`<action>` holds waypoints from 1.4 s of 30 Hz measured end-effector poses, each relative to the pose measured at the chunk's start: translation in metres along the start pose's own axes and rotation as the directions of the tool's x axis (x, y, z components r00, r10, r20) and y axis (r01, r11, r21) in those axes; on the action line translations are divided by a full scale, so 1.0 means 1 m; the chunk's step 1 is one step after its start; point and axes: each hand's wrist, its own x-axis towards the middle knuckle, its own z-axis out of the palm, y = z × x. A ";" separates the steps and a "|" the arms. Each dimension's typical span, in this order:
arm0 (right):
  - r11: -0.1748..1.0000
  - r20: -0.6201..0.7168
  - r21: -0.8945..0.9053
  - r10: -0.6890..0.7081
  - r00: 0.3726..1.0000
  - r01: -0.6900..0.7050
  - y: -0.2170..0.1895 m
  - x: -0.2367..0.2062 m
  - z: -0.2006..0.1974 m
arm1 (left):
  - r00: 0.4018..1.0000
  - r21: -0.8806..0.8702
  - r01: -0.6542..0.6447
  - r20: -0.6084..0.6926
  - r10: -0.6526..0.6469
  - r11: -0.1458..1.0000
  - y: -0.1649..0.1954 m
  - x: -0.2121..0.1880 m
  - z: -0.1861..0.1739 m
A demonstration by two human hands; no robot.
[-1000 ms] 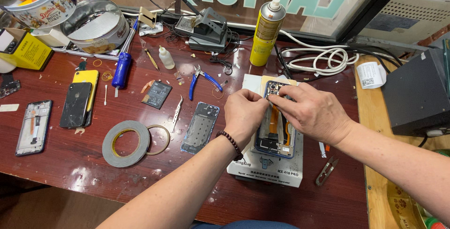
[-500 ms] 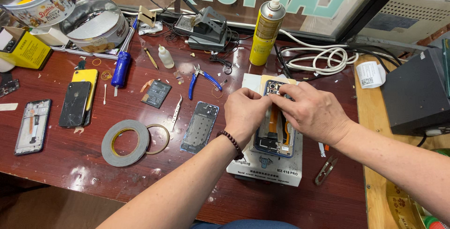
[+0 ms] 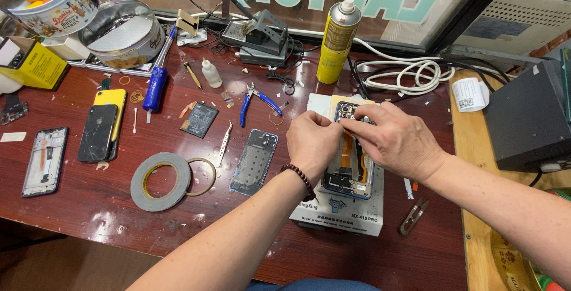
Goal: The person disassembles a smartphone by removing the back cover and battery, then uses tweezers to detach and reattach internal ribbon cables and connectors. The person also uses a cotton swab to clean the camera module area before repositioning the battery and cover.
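An opened phone [image 3: 351,172] with its back off lies on a white heating pad [image 3: 342,213], showing orange flex cables and circuit boards. My left hand [image 3: 312,142] rests on the phone's left edge, with thumb and forefinger pinched at its upper part. From the right, my right hand [image 3: 395,139] reaches over the top of the phone, its fingertips meeting those of the left hand near the camera end. What the fingertips pinch is too small to tell. A dark bead bracelet [image 3: 300,179] circles my left wrist.
A removed phone back cover [image 3: 254,161], tweezers [image 3: 224,142], blue pliers [image 3: 257,102], a battery [image 3: 199,119] and tape rolls [image 3: 159,181] lie left of the pad. Other phones [image 3: 101,130] are farther left. A yellow spray can [image 3: 336,41], white cable [image 3: 410,74] and a black box [image 3: 529,118] stand behind and right.
Both hands stay on the top of the opened phone; the fingertips have shifted only slightly. Nothing else on the table has moved.
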 end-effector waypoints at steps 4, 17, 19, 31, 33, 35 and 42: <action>0.999 -0.019 0.034 0.022 1.000 -0.021 -0.001 -0.001 0.000 | 1.000 -0.011 -0.004 0.000 0.004 1.000 0.001 -0.002 0.000; 1.000 0.007 -0.008 -0.007 1.000 0.007 -0.003 -0.001 -0.001 | 1.000 -0.029 0.013 0.007 -0.013 0.999 -0.001 -0.002 0.001; 1.000 0.003 -0.017 -0.018 1.000 0.018 -0.004 -0.001 -0.001 | 1.000 -0.028 0.001 0.005 -0.001 1.000 -0.002 -0.002 0.001; 0.942 -0.144 0.237 0.275 0.951 -0.236 0.007 -0.009 0.006 | 1.000 -0.024 -0.009 0.002 0.009 1.000 -0.002 0.000 0.002; 0.786 -0.025 0.368 0.543 0.839 -0.497 0.029 -0.015 0.007 | 1.000 -0.029 -0.002 0.014 0.002 1.000 -0.002 -0.001 0.000; 0.649 0.180 0.214 0.708 0.682 -0.730 0.063 -0.022 0.007 | 0.999 -0.053 0.013 0.032 -0.011 0.998 -0.003 -0.001 -0.002; 0.692 0.829 -0.023 0.417 0.373 -0.721 0.092 -0.117 0.028 | 0.999 -0.052 -0.004 0.042 0.006 0.999 -0.004 0.003 -0.003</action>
